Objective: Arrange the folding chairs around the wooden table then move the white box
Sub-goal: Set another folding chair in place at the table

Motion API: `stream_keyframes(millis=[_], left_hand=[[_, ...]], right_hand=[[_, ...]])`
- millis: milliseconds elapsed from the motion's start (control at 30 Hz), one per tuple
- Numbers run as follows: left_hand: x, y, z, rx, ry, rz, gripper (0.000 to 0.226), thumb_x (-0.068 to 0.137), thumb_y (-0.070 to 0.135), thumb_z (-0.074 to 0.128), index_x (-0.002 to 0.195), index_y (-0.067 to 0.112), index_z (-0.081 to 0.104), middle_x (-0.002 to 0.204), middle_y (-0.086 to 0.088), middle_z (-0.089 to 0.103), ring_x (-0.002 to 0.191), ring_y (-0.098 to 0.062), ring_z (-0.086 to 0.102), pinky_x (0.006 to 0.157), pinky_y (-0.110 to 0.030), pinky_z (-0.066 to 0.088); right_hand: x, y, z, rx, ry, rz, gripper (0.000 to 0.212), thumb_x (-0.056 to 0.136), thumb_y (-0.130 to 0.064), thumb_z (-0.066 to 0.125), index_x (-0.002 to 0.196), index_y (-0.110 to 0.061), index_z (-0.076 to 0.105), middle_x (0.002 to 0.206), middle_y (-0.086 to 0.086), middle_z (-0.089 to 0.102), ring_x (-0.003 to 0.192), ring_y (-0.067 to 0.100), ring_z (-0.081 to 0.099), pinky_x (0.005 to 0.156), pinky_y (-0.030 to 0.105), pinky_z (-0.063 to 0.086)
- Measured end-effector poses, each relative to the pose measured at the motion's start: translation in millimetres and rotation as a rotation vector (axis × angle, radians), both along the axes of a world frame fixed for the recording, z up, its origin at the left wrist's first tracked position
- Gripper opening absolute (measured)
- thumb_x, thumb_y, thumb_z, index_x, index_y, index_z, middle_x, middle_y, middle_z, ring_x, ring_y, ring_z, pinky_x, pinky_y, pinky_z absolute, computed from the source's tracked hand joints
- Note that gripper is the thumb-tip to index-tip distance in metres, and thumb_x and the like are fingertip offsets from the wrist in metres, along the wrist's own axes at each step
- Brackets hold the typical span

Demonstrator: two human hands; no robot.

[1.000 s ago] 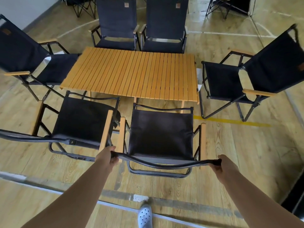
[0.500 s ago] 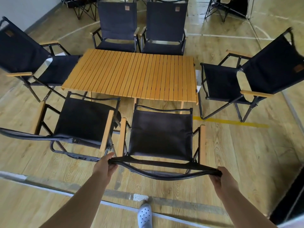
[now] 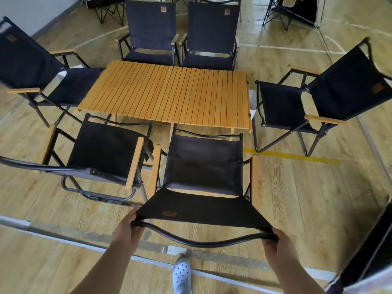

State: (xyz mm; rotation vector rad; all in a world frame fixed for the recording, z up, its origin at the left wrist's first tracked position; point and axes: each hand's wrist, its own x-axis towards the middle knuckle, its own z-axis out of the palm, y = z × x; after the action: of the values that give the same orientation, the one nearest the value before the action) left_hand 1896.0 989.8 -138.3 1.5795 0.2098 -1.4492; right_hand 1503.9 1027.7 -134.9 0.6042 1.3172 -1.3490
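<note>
Both hands, left hand (image 3: 127,230) and right hand (image 3: 277,242), grip the ends of the chair (image 3: 203,166) top rail, which runs across in front of the person, parallel to the bench (image 3: 169,92) long edge just beyond. White box: none clearly visible.

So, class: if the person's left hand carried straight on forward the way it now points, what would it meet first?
Probably the black fabric backrest of the near folding chair, whose curved top bar the left hand grips; depth is uncertain.
</note>
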Motion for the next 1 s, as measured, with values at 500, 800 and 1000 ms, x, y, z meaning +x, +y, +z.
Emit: stream_keyframes(millis=[500,800,1000], left_hand=[[12,-23,-20,-0.032,-0.005,-0.034,0.034,0.096,0.012,0.047,0.128,0.011,0.060,0.126,-0.019,0.060,0.122,-0.029,0.056,0.090,-0.034,0.048],[15,-66,-14,0.051,-0.085,-0.007,0.021,0.094,0.014,0.056,0.112,0.017,0.065,0.114,-0.013,0.064,0.106,-0.028,0.063,0.099,-0.042,0.049],[6,-74,-12,0.247,-0.415,-0.208,0.019,0.095,0.017,0.057,0.111,0.007,0.058,0.096,-0.014,0.060,0.096,-0.029,0.059,0.094,-0.051,0.051]], right_hand=[[-5,-25,-12,0.062,0.040,0.013,0.033,0.098,-0.024,0.052,0.123,-0.003,0.054,0.119,0.013,0.061,0.101,0.022,0.061,0.092,0.030,0.049],[5,-59,9,0.048,0.015,0.129,0.024,0.096,-0.010,0.049,0.118,-0.001,0.053,0.107,0.015,0.062,0.098,0.024,0.061,0.096,0.032,0.047],[3,-60,1,0.149,0.129,0.291,0.035,0.095,-0.026,0.058,0.124,-0.006,0.054,0.120,0.014,0.063,0.108,0.028,0.060,0.099,0.040,0.048]])
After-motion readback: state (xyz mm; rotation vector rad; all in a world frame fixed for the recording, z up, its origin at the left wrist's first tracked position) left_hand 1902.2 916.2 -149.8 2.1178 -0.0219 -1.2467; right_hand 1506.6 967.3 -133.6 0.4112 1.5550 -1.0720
